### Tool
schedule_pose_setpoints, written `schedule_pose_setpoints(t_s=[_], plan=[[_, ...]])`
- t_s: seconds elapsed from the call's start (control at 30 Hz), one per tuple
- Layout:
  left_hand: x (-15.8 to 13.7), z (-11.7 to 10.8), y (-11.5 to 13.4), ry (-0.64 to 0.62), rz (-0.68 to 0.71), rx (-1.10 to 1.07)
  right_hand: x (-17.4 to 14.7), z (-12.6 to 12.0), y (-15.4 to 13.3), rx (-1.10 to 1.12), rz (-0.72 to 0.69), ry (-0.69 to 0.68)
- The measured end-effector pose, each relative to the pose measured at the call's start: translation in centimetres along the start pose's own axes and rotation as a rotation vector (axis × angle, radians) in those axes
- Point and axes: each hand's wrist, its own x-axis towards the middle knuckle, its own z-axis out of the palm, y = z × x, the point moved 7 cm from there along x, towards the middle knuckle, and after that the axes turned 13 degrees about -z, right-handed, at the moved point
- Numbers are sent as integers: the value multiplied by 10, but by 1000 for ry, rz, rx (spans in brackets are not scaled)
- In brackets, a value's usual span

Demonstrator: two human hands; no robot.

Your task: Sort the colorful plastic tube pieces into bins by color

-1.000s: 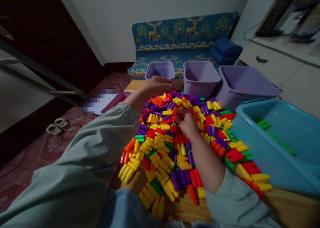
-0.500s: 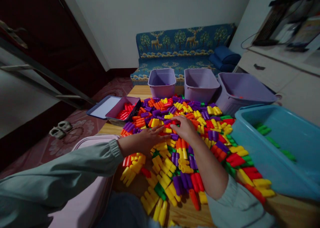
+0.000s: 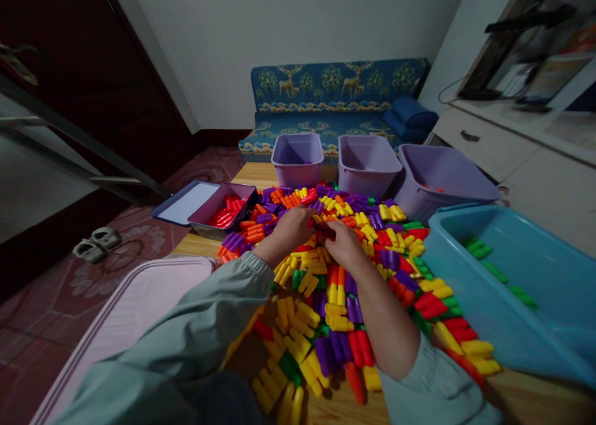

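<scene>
In the head view, the left hand [image 3: 289, 229] and the right hand [image 3: 343, 244] come together over the heap of plastic pieces [image 3: 313, 262], fingertips nearly meeting. Both grips look narrow, with something red [image 3: 311, 224] showing between them; whether either has a firm hold I cannot tell, as the hands hide the contact. The heap lies under and all around the grip, spreading toward the body and out to the right. Three lilac tubs [image 3: 365, 178] stand beyond the grip, the blue tub [image 3: 459, 288] with green pieces [image 3: 494, 273] is to its right, and the open box [image 3: 209, 231] with red pieces [image 3: 227, 213] is to its left.

Judging by how closely the pieces crowd, good handling here means a fingertip pinch on one piece's sides, one hand steadying while the other draws it free. Lift straight up before going sideways, so neighbours do not roll along, and keep the left sleeve [image 3: 209, 326] off the yellow pieces [image 3: 270, 384] on the near side of the grip
</scene>
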Motion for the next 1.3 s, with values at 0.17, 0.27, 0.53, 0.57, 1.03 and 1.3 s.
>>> schedule_pose_setpoints(t_s=[0.17, 0.27, 0.53, 0.57, 1.03, 1.3], plan=[[-2, 5, 1, 68, 82, -45, -1, -23, 11, -5, 77, 79], [-5, 3, -10, 113, 130, -133, -3, -49, 18, -183, 77, 154], [-15, 15, -22, 187, 302, 437, -14, -73, 37, -493, 73, 183], [-16, 14, -22, 197, 316, 501, -14, -70, 37, -499, 66, 162], [-17, 25, -31, 213, 364, 972, -8, -46, 19, -425, 130, -60], [-19, 10, -14, 116, 395, 873, -7, -44, 17, -208, 166, -11]])
